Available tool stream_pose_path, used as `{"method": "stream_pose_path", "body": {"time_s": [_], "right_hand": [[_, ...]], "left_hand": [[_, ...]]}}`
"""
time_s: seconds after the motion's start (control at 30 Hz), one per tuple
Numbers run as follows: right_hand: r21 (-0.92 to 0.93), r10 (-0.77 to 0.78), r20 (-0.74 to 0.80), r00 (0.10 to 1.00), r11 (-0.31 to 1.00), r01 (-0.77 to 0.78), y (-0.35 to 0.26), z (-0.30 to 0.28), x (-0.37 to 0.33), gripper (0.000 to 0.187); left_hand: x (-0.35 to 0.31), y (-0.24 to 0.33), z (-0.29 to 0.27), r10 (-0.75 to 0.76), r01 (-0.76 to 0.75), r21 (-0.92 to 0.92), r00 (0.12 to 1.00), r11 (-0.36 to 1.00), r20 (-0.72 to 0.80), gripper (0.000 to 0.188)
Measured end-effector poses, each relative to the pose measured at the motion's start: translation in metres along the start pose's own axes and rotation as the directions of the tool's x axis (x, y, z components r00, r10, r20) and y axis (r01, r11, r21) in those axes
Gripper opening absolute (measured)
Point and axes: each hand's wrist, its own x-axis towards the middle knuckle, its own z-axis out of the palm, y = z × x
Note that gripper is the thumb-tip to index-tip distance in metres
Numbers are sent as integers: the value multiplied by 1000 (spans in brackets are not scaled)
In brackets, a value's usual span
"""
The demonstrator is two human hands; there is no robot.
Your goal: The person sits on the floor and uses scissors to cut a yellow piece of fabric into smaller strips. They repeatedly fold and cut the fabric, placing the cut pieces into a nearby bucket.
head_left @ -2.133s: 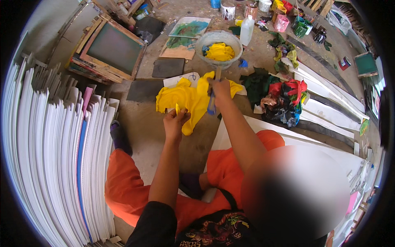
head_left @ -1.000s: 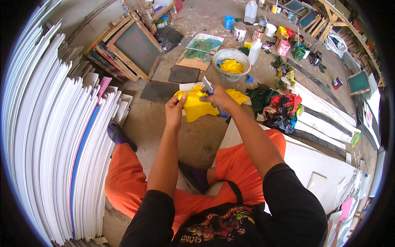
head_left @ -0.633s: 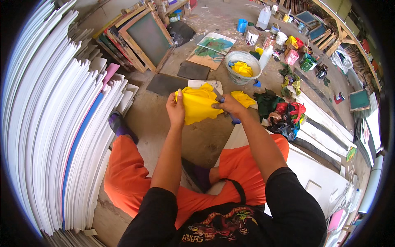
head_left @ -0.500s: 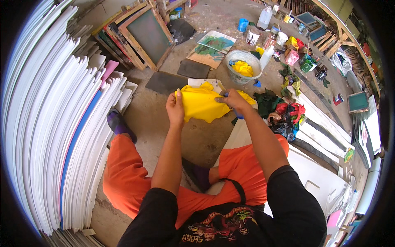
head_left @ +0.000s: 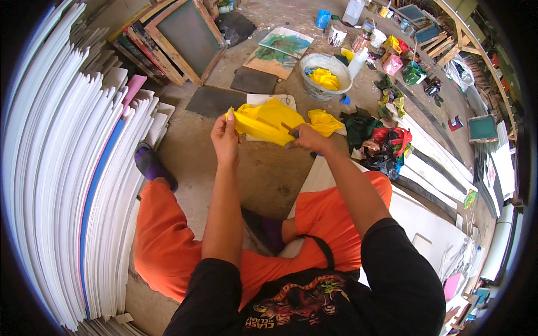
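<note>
A yellow cloth [head_left: 263, 120] is stretched between my two hands above the floor, its near edge folded into a band. My left hand [head_left: 225, 137] pinches its left corner between thumb and fingers. My right hand [head_left: 311, 138] is closed at the cloth's right side around what look like blue-handled scissors [head_left: 294, 133], mostly hidden by the fingers and cloth. Just right of that hand lies another yellow piece of cloth [head_left: 324, 122]. Beneath the held cloth shows part of a white board [head_left: 288, 101] with a cut-out handle.
A grey bucket [head_left: 343, 89] holds yellow and blue cloth. Dark and red rags [head_left: 386, 147] lie to the right. Paint containers [head_left: 392, 64] crowd the far right. White sheets [head_left: 61, 179] stand stacked at left, near wooden frames [head_left: 190, 39]. Dark flat pads [head_left: 216, 102] lie ahead.
My right hand has lowered and turned slightly against the cloth, which has gone from hanging wide to a narrower folded band. The separate yellow piece at right shows more fully.
</note>
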Motion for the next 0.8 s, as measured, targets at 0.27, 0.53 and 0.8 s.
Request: {"method": "stream_pose_path", "body": {"time_s": [0.27, 0.53, 0.8], "right_hand": [[-83, 115, -301, 947, 986, -146, 91, 16, 18, 47], [-74, -79, -901, 426, 997, 28, -2, -53, 7, 30], [-246, -12, -687, 727, 945, -216, 93, 78, -15, 28]], "left_hand": [[5, -35, -18, -166, 184, 149, 978, 972, -126, 23], [13, 25, 16, -4, 49, -237, 983, 970, 184, 21], [-11, -92, -59, -477, 479, 91, 878, 873, -39, 58]]}}
